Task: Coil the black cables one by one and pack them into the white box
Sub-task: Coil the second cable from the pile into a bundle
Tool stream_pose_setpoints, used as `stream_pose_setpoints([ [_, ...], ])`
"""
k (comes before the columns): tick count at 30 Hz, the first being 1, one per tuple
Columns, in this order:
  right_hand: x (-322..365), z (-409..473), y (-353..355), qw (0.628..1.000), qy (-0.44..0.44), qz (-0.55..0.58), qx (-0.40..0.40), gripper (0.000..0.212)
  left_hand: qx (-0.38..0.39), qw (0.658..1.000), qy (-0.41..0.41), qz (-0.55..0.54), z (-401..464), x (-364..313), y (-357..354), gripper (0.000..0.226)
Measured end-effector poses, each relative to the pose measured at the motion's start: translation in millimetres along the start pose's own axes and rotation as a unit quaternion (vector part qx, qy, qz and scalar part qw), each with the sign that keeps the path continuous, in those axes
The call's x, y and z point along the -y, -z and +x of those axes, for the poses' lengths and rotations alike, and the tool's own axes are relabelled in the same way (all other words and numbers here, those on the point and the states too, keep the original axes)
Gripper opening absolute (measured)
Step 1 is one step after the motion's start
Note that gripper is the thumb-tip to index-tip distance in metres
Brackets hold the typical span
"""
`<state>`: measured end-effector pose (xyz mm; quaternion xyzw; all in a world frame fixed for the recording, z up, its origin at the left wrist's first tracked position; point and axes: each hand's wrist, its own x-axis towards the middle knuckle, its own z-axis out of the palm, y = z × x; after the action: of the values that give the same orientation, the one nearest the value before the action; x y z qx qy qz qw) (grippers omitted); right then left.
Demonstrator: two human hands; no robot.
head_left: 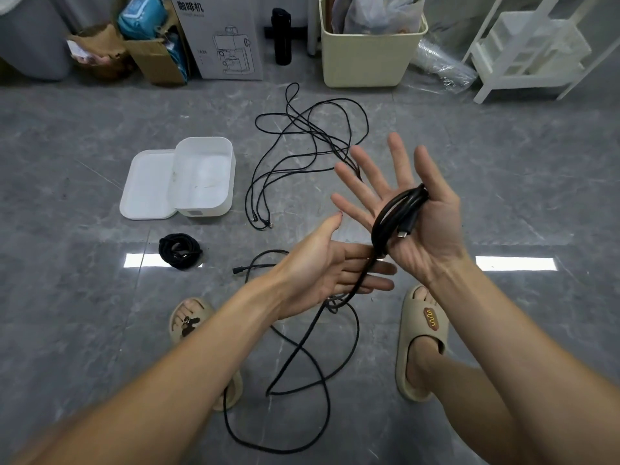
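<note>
Above the grey tiled floor [100, 330], black cable [397, 209] is looped round the spread right hand [412, 209] and guided by the flat-fingered left hand [335, 266].

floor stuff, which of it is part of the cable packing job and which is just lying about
Job:
white box, open
lid
coiled cable
loose cables
cable being wound on right hand, left hand guiding it

Lying about:
coffee machine carton
black bottle
beige bin
white rack
</note>
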<state>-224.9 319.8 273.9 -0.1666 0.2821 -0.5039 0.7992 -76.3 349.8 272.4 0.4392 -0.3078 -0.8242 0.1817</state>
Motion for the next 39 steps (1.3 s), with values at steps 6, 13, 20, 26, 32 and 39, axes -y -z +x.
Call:
stream_pose_setpoints([
  [6,7,1,-2,0.985,0.086,-0.119,-0.086,0.054,0.04,0.998,0.038,0.032,0,5,3,0.091],
  [13,1,3,1,0.878,0.115,-0.448,-0.121,0.055,0.05,0.99,0.016,0.127,-2,1,6,0.089],
  [20,-1,4,15,0.819,-0.01,-0.57,-0.064,0.035,-0.048,0.956,-0.04,0.287,-15,-15,12,0.051],
  [26,-9,-6,2,0.855,-0.264,-0.445,0.032,0.051,-0.042,0.905,-0.112,0.408,-18,-18,23,0.016],
  [32,-7,-11,0,0.803,-0.415,-0.4,0.151,0.101,-0.08,0.902,-0.157,0.394,-22,-23,37,0.028],
  [39,-5,-12,-3,0.785,-0.447,-0.392,0.176,0.105,-0.086,0.904,-0.181,0.377,-25,-29,46,0.042],
])
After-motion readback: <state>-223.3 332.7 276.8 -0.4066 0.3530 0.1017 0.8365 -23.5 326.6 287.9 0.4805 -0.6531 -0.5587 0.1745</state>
